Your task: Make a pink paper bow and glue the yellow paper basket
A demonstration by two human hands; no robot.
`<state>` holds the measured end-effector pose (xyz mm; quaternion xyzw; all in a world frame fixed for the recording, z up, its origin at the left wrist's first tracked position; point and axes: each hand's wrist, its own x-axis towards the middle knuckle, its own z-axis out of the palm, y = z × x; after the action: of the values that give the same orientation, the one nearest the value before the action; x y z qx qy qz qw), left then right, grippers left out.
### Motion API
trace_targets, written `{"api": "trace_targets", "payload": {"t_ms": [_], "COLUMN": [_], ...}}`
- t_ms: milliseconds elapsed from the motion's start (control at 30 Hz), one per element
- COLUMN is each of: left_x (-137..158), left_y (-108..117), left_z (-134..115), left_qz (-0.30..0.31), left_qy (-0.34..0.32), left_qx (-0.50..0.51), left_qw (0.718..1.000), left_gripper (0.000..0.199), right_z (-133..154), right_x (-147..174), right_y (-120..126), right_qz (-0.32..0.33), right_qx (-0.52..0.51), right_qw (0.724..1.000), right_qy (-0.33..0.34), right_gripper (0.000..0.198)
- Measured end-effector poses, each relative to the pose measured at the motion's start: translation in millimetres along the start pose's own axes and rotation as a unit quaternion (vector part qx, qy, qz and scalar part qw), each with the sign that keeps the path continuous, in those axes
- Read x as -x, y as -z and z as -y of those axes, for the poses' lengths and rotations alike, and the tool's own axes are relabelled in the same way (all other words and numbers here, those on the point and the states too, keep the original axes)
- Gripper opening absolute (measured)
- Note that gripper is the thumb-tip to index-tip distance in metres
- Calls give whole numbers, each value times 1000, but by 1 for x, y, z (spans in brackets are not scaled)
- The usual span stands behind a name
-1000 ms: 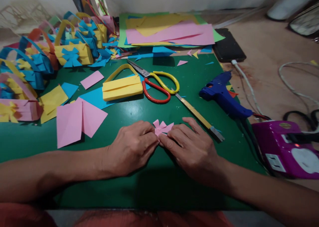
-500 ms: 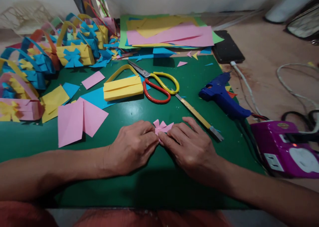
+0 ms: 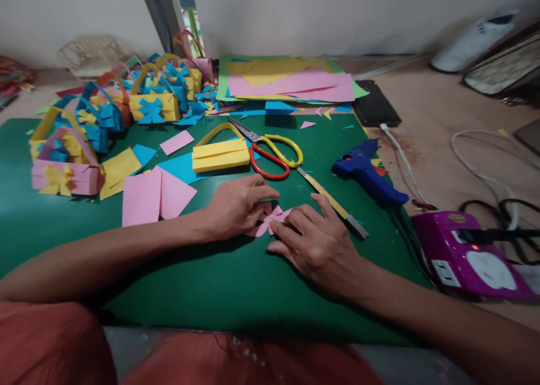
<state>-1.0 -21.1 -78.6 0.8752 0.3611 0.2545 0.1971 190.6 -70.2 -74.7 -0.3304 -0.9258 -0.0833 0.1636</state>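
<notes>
Two hands meet over a pink paper flower (image 3: 270, 220), which lies on the green tabletop (image 3: 219, 289), near the scissors (image 3: 270, 154). Half a second ago the left hand (image 3: 238, 207) bunched over the flower's left side; now it sits further up, its forefinger stretched out above the petals, and a lower-left petal shows. Whether its grip pinches the paper, I cannot tell. The right hand (image 3: 320, 241) has its grip spread, one fingertip on the flower and the thumb apart below. The yellow paper bag (image 3: 220, 154) and the blue glue gun (image 3: 369, 174) remain where they were on the tabletop.
</notes>
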Motion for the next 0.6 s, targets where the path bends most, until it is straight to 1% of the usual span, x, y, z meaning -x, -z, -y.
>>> {"api": "trace_targets", "payload": {"t_ms": [67, 133, 233, 333, 467, 600], "left_x": [0, 1, 4, 6, 9, 13], "left_y": [0, 0, 0, 0, 0, 3], "left_z": [-1, -3, -5, -5, -5, -5], "left_qz": [28, 42, 38, 35, 36, 36], "left_qy": [-14, -25, -29, -25, -23, -37], "left_qx": [-31, -59, -76, -70, -75, -73], "left_qw": [999, 997, 996, 997, 996, 996], "left_gripper": [19, 16, 17, 17, 18, 23], "right_z": [2, 3, 4, 5, 3, -3], "right_x": [-1, -2, -3, -3, -1, 1], "right_y": [0, 1, 2, 3, 5, 9], "right_qz": [-8, -15, -13, -3, 5, 14], "right_qx": [0, 0, 3, 13, 12, 14], "right_qw": [1000, 1000, 999, 999, 999, 999], "right_qy": [-12, -24, -37, -42, -39, -26], "right_gripper": [22, 20, 20, 21, 20, 20]}}
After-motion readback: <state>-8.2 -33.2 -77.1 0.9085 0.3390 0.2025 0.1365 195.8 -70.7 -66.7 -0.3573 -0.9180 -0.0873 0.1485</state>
